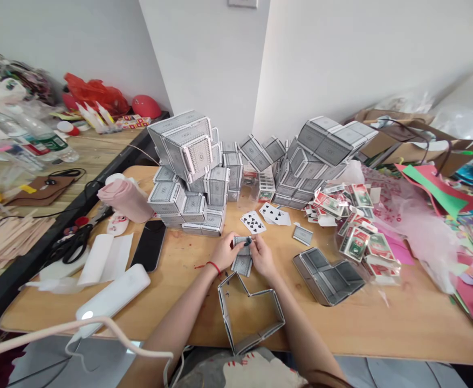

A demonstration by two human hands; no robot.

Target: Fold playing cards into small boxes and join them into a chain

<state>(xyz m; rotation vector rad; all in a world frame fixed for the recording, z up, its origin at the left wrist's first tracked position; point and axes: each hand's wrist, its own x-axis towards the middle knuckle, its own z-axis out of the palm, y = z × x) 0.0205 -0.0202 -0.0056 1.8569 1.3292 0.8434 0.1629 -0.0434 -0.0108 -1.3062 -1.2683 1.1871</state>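
Both my left hand (223, 251) and my right hand (262, 255) have their fingers closed on a grey-backed playing card (242, 241) at the middle of the table. Another grey-backed card (242, 265) shows just below it; whether the two are joined I cannot tell. Between my forearms stands an angular, heart-like frame (276, 295) made of folded cards, open at the top. Beyond my hands lie face-up spade cards (253, 221) and more face-up cards (275, 214). A small card piece (302, 234) lies to the right of my right hand.
Card-built block structures stand at back left (182, 145) and back right (325, 140). A heart-like card box (327, 277) and a pile of card packets (357, 242) lie right. Left are a phone (149, 246), white power strip (112, 293), tissue roll (96, 258) and scissors (72, 245).
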